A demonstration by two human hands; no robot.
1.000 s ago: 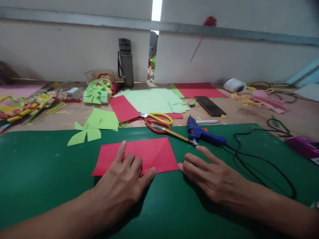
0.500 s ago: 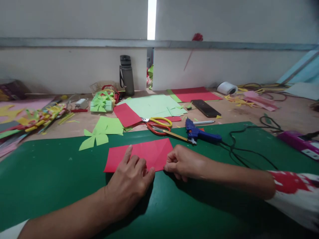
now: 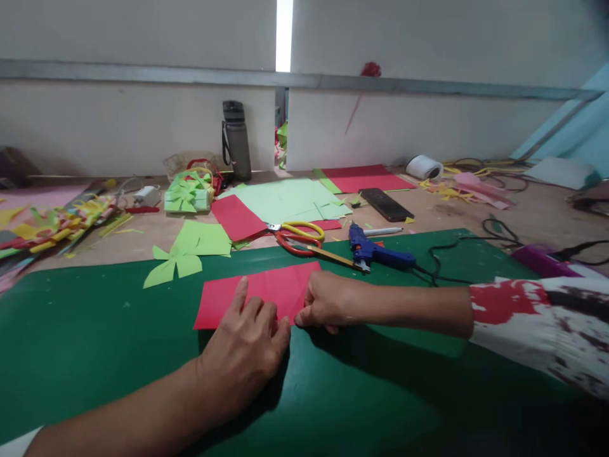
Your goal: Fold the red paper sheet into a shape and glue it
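Note:
A folded sheet of red paper [image 3: 280,285] lies on the green mat [image 3: 118,343], its long near edge facing me. On its left half rests my left hand [image 3: 247,343], index finger stretched over the sheet and thumb at the near edge, holding it in place. My right hand [image 3: 333,301] is closed at the right part of the near edge, thumb and curled fingers pinching the paper. That hand covers the sheet's right end. Just beyond the paper are scissors [image 3: 299,238] with yellow and red handles, a yellowish strip [image 3: 330,256] and a blue glue gun [image 3: 380,252].
Light green cut paper [image 3: 178,263], another red piece [image 3: 239,218] and pale green sheets [image 3: 280,200] lie behind the mat. A phone [image 3: 386,204], a bottle [image 3: 236,143] and a white roll [image 3: 424,167] stand farther back. The glue gun's black cord runs right, near a purple power strip [image 3: 542,260].
My right hand has slid left along the near edge of the red paper, closer to my left hand. My left hand stays on the sheet; the view has shifted slightly.

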